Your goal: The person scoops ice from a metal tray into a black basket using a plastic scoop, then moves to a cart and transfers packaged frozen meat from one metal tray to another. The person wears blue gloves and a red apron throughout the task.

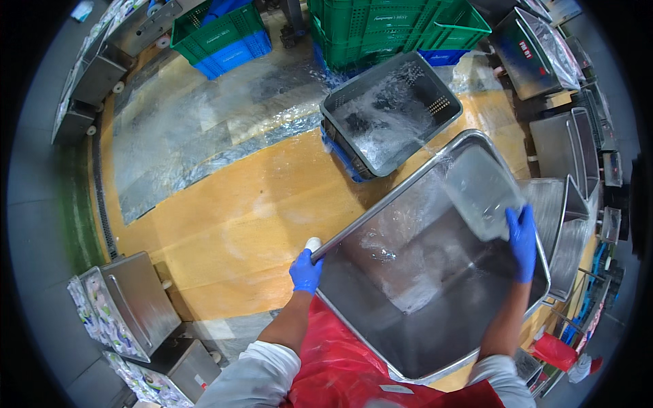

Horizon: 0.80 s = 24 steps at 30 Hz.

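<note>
A large steel tub [445,285] stands tilted in front of me, its inner walls wet and some water at the bottom. My left hand [306,270], in a blue glove, is closed on the tub's left rim, beside a small white rounded piece [313,243]. Over the far right part of the tub, my right hand [522,241], also blue-gloved, grips the near right edge of a translucent rectangular plastic container [481,194]. Motion blurs the container, and its contents cannot be made out. Just beyond the tub, a dark grey crate [391,112] has water splashing inside.
Green and blue crates [381,30] are stacked at the back, with another green-blue crate [224,42] to their left. Steel carts [139,299] stand along both sides. The yellow floor [238,204] is wet. Another person in red and white [558,350] is at the lower right.
</note>
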Motion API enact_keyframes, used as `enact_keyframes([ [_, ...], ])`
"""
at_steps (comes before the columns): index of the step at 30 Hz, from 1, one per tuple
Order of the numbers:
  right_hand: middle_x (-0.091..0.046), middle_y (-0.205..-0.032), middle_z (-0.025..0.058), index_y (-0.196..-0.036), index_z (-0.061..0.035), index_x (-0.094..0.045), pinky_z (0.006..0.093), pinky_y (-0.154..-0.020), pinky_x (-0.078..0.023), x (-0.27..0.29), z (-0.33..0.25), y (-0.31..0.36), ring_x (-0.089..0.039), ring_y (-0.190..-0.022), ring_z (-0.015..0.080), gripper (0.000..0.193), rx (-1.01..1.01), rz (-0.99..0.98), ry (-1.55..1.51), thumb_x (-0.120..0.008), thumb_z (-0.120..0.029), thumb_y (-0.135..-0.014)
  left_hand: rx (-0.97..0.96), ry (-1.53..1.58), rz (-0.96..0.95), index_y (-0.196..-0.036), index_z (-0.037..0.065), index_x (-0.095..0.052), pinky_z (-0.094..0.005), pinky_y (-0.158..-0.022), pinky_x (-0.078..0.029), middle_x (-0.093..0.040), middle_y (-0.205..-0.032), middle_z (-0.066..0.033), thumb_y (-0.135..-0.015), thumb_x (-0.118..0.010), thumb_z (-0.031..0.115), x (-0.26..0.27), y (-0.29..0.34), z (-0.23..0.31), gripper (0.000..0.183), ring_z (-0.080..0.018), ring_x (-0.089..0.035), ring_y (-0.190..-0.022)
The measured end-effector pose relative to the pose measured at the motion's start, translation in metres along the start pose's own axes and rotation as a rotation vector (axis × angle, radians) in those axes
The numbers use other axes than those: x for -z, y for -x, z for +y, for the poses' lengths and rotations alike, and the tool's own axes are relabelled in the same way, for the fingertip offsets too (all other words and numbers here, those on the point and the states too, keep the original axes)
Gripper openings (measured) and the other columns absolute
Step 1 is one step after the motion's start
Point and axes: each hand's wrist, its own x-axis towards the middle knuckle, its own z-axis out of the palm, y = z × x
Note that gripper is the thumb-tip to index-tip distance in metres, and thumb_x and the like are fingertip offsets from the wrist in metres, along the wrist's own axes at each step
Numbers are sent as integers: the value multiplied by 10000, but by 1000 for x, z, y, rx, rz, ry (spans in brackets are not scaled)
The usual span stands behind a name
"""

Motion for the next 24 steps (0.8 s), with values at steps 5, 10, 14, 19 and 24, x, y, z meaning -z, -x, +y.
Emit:
enact_keyframes([
  [5, -609, -894, 231, -992, 38, -513, 436, -752, -463, -164, 203, 194, -579, -772, 323, 347, -631, -147, -429, -647, -261, -875, 23, -52, 8, -804, 64, -524, -478, -621, -463, -614, -743, -186, -780, -739, 410, 4, 0, 15, 408, -402, -599, -693],
  [10, -632, -957, 221, -1077, 92, -503, 414, -843, -496, -349, 289, 369, -629, -880, 327, 641, -1090, -294, 96, -732, -392, -724, 89, -122, -31, -811, 59, -519, -476, -627, -462, -616, -737, -190, -774, -744, 420, -2, -1, 33, 427, -406, -604, -697],
  [14, -466, -1301, 323, -1322, 168, -302, 406, -1006, -428, -409, 196, 361, -505, -1198, 395, 973, -1071, -653, -69, -727, -456, -708, 96, -168, 1, -800, 51, -513, -452, -600, -458, -609, -707, -195, -765, -758, 389, -3, 7, 32, 419, -383, -606, -652],
  [19, -423, -1327, 372, -1390, 170, -187, 416, -1040, -390, -511, 116, 337, -458, -1235, 449, 889, -828, -493, -301, -694, -304, -835, 94, -109, 8, -784, 15, -514, -411, -556, -442, -581, -614, -183, -748, -782, 273, -16, 8, 56, 373, -275, -543, -534],
  [24, -624, -1017, 318, -1333, 136, -275, 485, -854, -495, -523, 82, 283, -611, -999, 448, 782, -874, -511, -245, -699, -296, -838, 14, -106, 34, -765, 36, -525, -411, -569, -453, -578, -621, -171, -764, -766, 312, -18, 7, 55, 367, -304, -569, -550],
])
